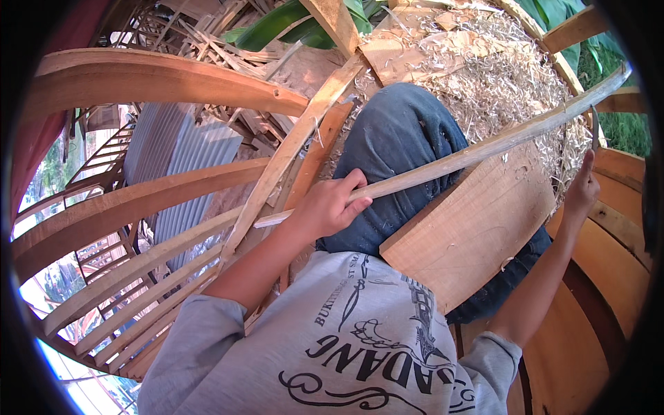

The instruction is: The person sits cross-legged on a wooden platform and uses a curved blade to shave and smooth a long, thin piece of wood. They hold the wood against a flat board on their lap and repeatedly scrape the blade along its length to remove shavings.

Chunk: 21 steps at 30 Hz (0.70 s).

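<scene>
A long, pale, slightly curved wooden strip (477,151) slants across my lap, from below my left forearm up to the far right. My left hand (333,206) is closed around it near its lower left end, with the thumb on the near side. Off to the right, my right hand (583,185) is closed on a thin dark knife (595,128). The knife's narrow blade points away from me and reaches the strip near its far end; its handle is mostly hidden in my fist. Under the strip, a wide flat board (477,225) lies tilted over my right leg.
Curled wood shavings (498,76) cover the planks ahead. Curved wooden ribs (159,79) stand on the left, with a corrugated metal sheet (183,180) and scrap wood (214,55) beyond. Curved planks (574,332) rise along the right. My bent knee (401,131) stands in the middle.
</scene>
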Available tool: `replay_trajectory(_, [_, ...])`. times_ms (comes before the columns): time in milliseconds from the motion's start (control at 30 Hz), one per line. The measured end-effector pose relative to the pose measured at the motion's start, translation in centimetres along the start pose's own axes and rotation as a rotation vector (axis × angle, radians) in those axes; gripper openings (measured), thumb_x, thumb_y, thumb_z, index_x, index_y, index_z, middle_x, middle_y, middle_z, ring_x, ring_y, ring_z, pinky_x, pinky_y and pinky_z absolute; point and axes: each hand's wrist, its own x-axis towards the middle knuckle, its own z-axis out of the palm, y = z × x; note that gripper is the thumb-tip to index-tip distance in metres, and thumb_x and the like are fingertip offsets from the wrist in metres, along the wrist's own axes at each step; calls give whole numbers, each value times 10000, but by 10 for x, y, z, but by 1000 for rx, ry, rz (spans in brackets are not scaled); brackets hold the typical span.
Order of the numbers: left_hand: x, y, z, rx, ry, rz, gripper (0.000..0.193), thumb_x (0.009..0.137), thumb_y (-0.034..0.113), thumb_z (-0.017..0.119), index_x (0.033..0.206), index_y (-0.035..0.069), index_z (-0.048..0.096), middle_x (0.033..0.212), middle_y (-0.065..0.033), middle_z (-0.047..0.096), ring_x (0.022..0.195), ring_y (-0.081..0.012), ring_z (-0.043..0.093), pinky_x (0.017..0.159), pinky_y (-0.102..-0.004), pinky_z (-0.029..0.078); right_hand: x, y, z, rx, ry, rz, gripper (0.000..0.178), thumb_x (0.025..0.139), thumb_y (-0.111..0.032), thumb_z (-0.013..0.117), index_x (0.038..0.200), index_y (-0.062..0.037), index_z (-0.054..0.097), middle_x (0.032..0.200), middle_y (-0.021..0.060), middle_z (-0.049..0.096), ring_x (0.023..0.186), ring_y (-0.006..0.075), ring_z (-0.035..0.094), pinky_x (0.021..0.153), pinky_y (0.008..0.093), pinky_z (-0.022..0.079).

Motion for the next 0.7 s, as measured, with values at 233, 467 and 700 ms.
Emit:
replay_trajectory(233, [-3, -7, 10, 61, 60, 70, 387, 910, 435, 530, 986, 61, 468, 714, -181, 587, 715, -414, 602, 619, -457, 454, -53, -30, -36, 336, -94, 170, 641, 858, -687, 490, 547, -165, 282, 489, -53, 253, 383, 45, 229, 363, 241, 193])
replay_trajectory(467, [10, -11, -4, -60, -69, 64, 478, 904, 514, 492, 942, 38, 480, 611, -129, 526, 599, -294, 564, 564, -353, 410, -102, -21, -26, 628, -42, 211, 607, 922, -659, 373, 591, -153, 316, 480, -51, 273, 364, 54, 260, 335, 222, 203])
replay_trajectory(700, [17, -19, -12, -161, -147, 10, 384, 889, 427, 568, 906, 48, 510, 574, -135, 536, 531, -295, 559, 529, -360, 407, -167, -66, 8, 85, -219, -387, 550, 892, -490, 585, 683, 17, 533, 492, 113, 446, 440, 236, 423, 469, 348, 350])
